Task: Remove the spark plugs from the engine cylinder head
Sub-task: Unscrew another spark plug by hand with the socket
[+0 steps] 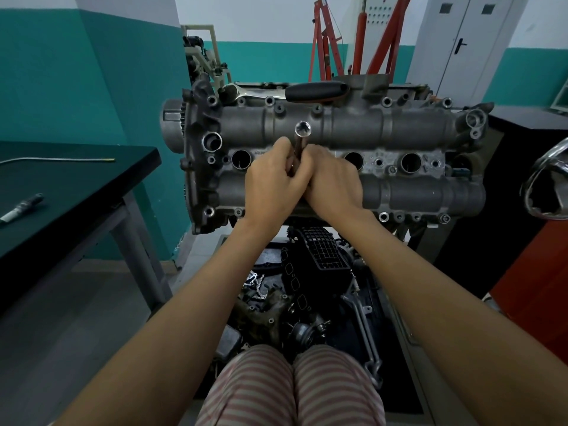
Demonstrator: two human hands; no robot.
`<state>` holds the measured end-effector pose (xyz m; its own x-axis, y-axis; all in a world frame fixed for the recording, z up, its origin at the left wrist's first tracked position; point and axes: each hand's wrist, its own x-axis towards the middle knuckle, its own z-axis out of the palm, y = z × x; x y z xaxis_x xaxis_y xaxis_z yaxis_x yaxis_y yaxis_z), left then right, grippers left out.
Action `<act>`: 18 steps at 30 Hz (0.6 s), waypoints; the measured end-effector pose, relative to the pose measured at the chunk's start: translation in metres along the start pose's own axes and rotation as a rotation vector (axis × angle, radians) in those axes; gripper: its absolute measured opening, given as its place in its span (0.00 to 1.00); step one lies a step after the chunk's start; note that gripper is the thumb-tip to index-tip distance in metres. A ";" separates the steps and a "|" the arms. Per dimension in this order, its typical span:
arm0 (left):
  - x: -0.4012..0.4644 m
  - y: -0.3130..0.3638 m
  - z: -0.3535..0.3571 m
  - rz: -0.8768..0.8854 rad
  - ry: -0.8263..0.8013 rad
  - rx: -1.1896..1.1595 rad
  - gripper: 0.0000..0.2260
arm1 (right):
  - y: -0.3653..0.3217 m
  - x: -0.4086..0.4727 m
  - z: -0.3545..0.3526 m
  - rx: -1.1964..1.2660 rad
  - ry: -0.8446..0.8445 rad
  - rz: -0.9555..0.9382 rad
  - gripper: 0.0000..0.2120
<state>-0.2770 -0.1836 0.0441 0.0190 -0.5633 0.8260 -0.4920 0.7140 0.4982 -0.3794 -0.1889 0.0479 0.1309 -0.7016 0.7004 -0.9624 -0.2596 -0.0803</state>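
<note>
Head view: left hand (pixel 273 176) and right hand (pixel 333 179) both curl fingers round the socket extension (pixel 300 139) standing in the cylinder head's (pixel 399 130) second well from left; suggest keeping it plumb, turning evenly; one spark plug (pixel 21 207) lies on the left worktop (pixel 76 179).

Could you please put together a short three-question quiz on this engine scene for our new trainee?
1. True or false: both hands grip the socket extension standing in the cylinder head.
2. How many open plug wells are visible? A) one B) three C) five
3. Where does the ratchet lie?

Key: 1. True: left hand and right hand. 2. B. 3. On the head's far edge.
</note>
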 end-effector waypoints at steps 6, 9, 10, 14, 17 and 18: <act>0.003 -0.002 0.001 -0.012 0.007 -0.023 0.20 | -0.001 -0.003 -0.001 0.012 0.033 -0.020 0.14; 0.003 -0.002 0.002 -0.001 0.022 -0.036 0.21 | 0.000 -0.002 -0.005 0.048 0.025 -0.020 0.13; 0.003 -0.001 0.001 0.003 0.027 -0.039 0.21 | -0.001 -0.002 -0.006 0.075 0.027 -0.012 0.13; 0.000 0.000 0.000 0.002 0.015 0.000 0.16 | -0.002 -0.003 -0.005 0.053 0.024 -0.019 0.10; -0.001 0.002 -0.001 -0.013 0.002 0.002 0.13 | 0.000 -0.002 -0.002 0.003 0.010 -0.003 0.09; -0.001 0.002 -0.002 -0.012 0.000 0.005 0.13 | 0.000 -0.002 -0.002 0.007 0.009 0.004 0.10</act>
<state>-0.2765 -0.1809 0.0446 0.0247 -0.5718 0.8200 -0.4959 0.7052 0.5067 -0.3799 -0.1868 0.0480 0.1248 -0.6970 0.7062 -0.9613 -0.2611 -0.0878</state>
